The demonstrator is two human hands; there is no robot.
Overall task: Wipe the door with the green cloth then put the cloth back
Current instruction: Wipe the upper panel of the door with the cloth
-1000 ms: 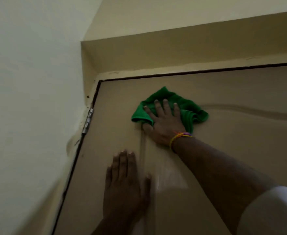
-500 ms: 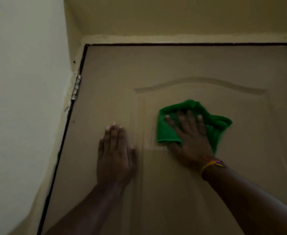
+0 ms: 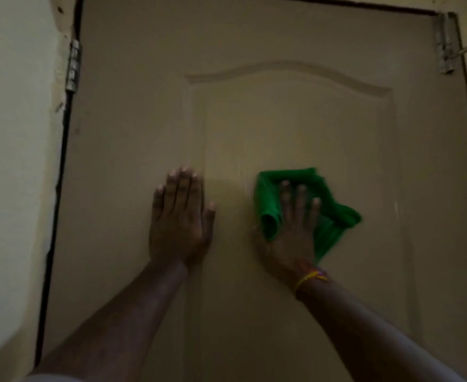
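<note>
A beige panelled door point(image 3: 295, 119) fills most of the view, with an arched raised panel in its upper half. A crumpled green cloth point(image 3: 334, 216) lies flat against that panel, right of centre. My right hand point(image 3: 293, 230) presses on the cloth with fingers spread, a yellow thread band at the wrist. My left hand point(image 3: 178, 219) rests flat on the bare door to the left of the cloth, palm against the wood, holding nothing.
A pale wall point(image 3: 14, 161) runs along the left of the door frame. A metal hinge point(image 3: 74, 68) sits on the door's left edge. A metal latch point(image 3: 446, 42) is fixed at the upper right corner.
My right hand has slid the cloth down and to the right over the panel. The view has tilted downward, so the door's top edge is now almost out of frame.
</note>
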